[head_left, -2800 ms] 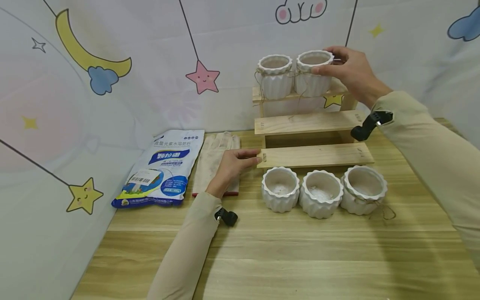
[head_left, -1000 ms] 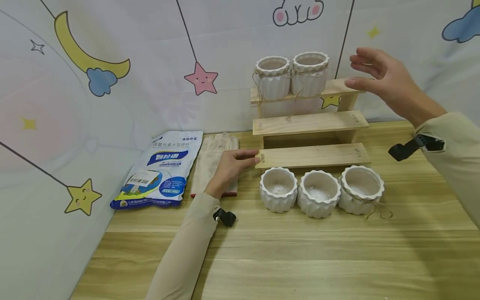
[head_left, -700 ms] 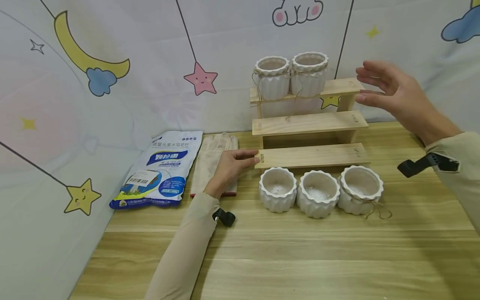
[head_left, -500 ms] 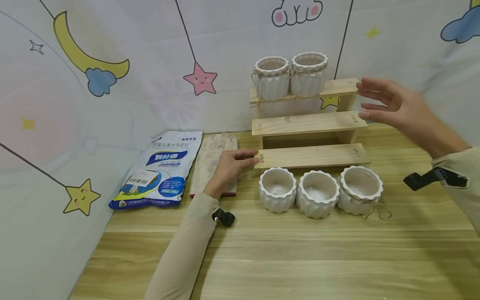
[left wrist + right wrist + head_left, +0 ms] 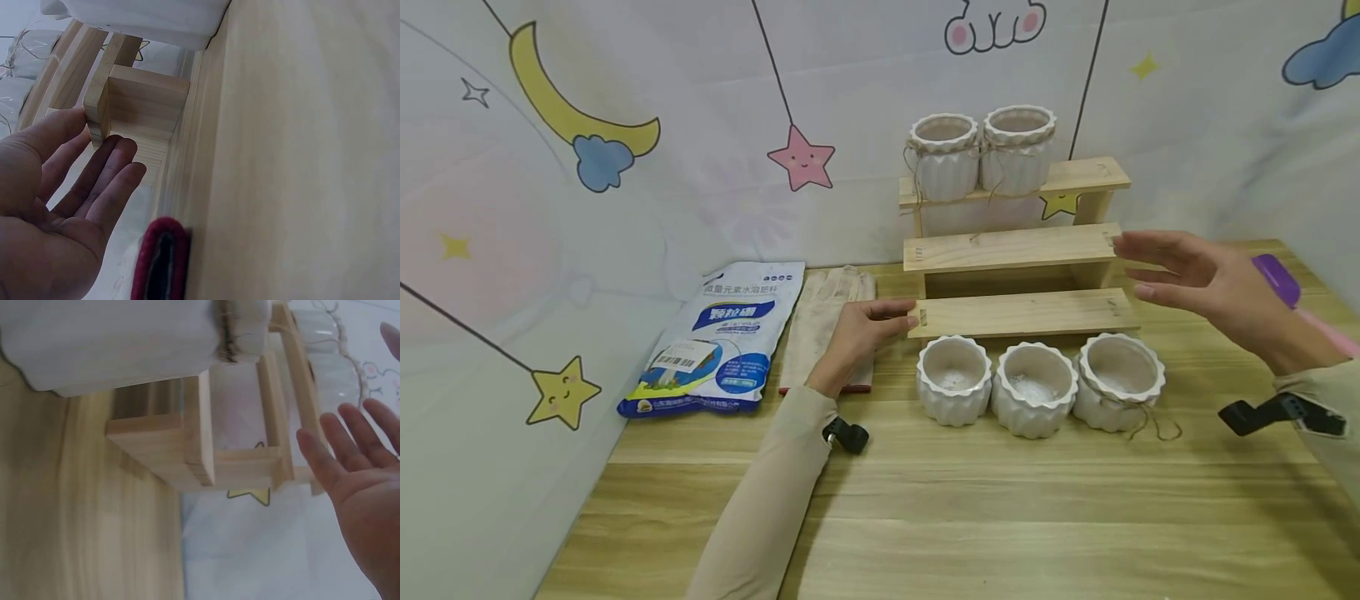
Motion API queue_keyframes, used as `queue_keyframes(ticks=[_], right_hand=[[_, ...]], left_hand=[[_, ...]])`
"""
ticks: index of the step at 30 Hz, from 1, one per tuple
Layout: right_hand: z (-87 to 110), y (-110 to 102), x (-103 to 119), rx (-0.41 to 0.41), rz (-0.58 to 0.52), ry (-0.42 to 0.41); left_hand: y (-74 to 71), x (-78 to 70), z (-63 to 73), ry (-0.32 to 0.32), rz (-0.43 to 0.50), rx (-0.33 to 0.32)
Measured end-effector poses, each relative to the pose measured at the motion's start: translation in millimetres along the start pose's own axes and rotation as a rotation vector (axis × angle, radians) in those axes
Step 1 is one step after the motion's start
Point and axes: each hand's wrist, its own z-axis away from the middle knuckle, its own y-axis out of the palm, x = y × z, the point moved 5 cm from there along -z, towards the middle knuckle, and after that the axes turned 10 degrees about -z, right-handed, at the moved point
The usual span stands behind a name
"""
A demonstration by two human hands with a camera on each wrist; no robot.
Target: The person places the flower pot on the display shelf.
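Note:
My left hand grips the left end of the lowest board of a three-tier wooden plant stand. In the left wrist view its thumb and fingers meet the board's end. My right hand, holding nothing, hovers by the right end of the middle board, fingers extended and apart. Two white scalloped flowerpots with twine round their necks stand side by side on the top board's left part. In front of the stand, three more white pots sit on the table: a left one, a middle one and a twine-tied right one.
A white and blue fertilizer bag lies at the left on the wood-grain table. Beside it are pale work gloves with a red hem. Behind my right wrist shows a purple scoop-like tool with a pink handle. A printed curtain hangs behind.
My right hand has let go of the right-hand pot on the top board, drawn away right, then come down to the middle board's level. The left hand stays in place.

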Motion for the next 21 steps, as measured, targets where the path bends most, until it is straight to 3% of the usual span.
queue_keyframes(ticks=[12,21], right_hand=[[19.0,6,-14,0.133,0.132,0.057],[32.6,2,-23,0.167,0.217,0.173]], left_hand=[[-1.2,1.0,-1.8,0.013,-0.024,0.002],[-0.4,1.1,-1.4,0.017,-0.028,0.003]])
